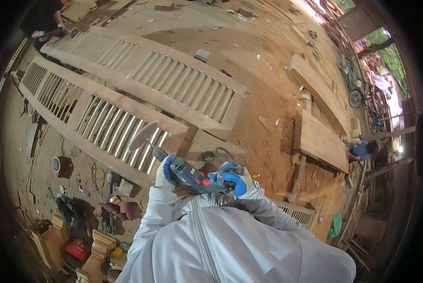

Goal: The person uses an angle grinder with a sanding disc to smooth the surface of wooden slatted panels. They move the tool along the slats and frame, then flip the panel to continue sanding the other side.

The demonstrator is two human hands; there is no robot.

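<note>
A dark power drill (190,176) with red parts is in front of my chest, a round sanding disc (142,136) fitted at its chuck. My left hand (166,172), in a white and blue glove, grips the drill's front behind the chuck. My right hand (236,180), gloved alike, is wrapped round its rear handle. The disc shows over the slats at the near end of a louvred wooden shutter (82,113); whether it touches them I cannot tell. Beyond lies a second louvred shutter (183,92), roughly parallel to the first.
Another person (41,19) works at the shutters' far-left end with a tool. Thick planks (322,141) lie to the right, with a person in blue (361,150) beside them. Carved wooden pieces (98,250) and a red box (77,251) stand lower left. A cable (224,153) lies near the drill.
</note>
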